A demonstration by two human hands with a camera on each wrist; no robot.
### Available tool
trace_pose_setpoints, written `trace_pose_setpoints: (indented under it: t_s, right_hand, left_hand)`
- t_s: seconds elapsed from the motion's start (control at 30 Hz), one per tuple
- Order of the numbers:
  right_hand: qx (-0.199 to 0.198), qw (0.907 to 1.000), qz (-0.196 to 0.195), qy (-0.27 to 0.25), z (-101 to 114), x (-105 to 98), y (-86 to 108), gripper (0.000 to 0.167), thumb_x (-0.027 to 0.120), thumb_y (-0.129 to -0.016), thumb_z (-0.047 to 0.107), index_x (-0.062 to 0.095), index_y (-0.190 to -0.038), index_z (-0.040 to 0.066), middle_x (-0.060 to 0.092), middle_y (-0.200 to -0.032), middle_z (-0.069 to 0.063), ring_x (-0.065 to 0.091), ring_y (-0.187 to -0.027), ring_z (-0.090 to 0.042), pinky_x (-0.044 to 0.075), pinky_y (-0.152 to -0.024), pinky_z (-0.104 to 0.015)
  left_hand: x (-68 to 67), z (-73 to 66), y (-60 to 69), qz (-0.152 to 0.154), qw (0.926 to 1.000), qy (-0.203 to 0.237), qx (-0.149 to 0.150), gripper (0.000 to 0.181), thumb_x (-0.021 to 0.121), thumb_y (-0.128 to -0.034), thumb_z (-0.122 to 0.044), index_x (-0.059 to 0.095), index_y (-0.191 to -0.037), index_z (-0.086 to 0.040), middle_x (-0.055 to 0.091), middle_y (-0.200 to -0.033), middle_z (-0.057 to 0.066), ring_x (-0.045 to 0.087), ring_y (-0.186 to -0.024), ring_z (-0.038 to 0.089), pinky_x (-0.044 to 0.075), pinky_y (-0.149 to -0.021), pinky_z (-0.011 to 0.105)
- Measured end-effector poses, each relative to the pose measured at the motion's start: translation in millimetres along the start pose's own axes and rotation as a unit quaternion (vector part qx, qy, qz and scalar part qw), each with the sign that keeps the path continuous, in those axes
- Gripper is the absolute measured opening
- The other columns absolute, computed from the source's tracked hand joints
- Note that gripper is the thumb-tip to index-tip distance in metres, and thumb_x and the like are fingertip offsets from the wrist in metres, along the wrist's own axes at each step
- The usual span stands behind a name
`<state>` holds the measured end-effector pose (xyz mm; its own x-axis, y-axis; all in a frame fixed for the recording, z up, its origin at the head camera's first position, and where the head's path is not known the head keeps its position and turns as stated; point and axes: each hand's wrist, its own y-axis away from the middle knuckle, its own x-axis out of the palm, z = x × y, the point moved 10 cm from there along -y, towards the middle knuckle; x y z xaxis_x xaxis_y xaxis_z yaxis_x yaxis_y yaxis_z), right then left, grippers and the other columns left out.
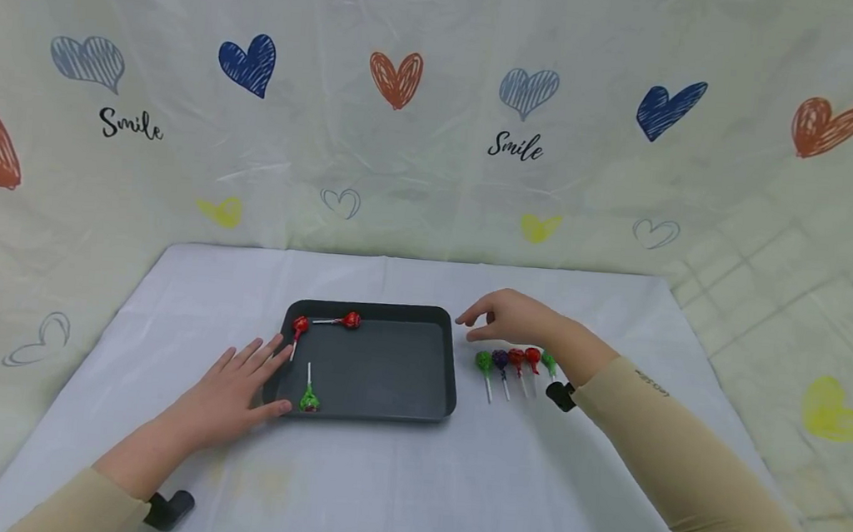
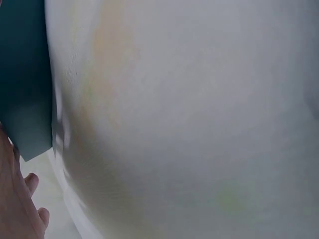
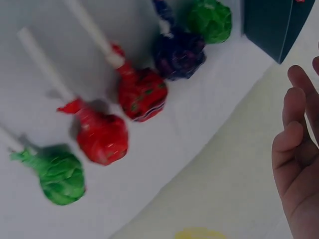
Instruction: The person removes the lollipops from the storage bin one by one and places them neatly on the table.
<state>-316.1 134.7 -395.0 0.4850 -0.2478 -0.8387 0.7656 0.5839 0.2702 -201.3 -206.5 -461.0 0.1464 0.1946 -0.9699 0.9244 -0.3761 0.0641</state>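
A dark grey tray [image 1: 381,371] lies on the table with three wrapped lollipops in it. A red lollipop [image 1: 301,324] is at its left side, another red lollipop [image 1: 350,320] along the far edge, and a green lollipop [image 1: 309,401] near the front left corner. My left hand [image 1: 236,393] rests at the tray's left edge, fingers spread. Just past the tray's right edge hovers my right hand [image 1: 514,316], fingers loosely bent around nothing. Nearer me than that hand lies a row of lollipops: green [image 1: 483,360], purple [image 3: 178,54], red [image 3: 143,94], red [image 3: 103,139] and green [image 3: 62,180].
A white cloth [image 1: 378,496] covers the table, with faint stains near the front left. Behind it hangs a pale sheet [image 1: 434,166] printed with hearts. Each wrist wears a black device, seen at the left wrist [image 1: 170,511] and the right wrist [image 1: 561,396].
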Motion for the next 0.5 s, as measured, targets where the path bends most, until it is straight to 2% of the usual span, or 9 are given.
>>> trace_pose_setpoints:
  t_s: [0.2,0.5]
  right_hand:
    - [-0.051,0.9984,0.021,0.011,48.0,12.8,-25.3,0.031,0.076,-0.09,0.027,0.074,-0.121,0.023,0.07,-0.116,0.0,0.058,-0.081,-0.014,0.052,-0.07,-0.029]
    - [-0.119,0.9874,0.082,0.065,111.8,53.4,-54.6,0.034,0.075,-0.09,0.026,0.072,-0.123,0.02,0.07,-0.119,0.001,0.061,-0.086,-0.008,0.052,-0.076,-0.026]
  left_hand:
    - [0.0,1.4,-0.6,0.002,1.0,-0.003,-0.002,0.09,0.053,-0.0906,-0.068,0.025,-0.159,-0.016,0.016,-0.165,0.009,0.015,-0.149,0.04,0.009,-0.117,0.064]
    - [-1.6,-0.1,-1.3,0.009,0.9999,-0.002,-0.012,0.089,0.057,-0.0904,-0.064,0.025,-0.159,-0.016,0.017,-0.165,0.01,0.015,-0.149,0.041,0.009,-0.116,0.065]
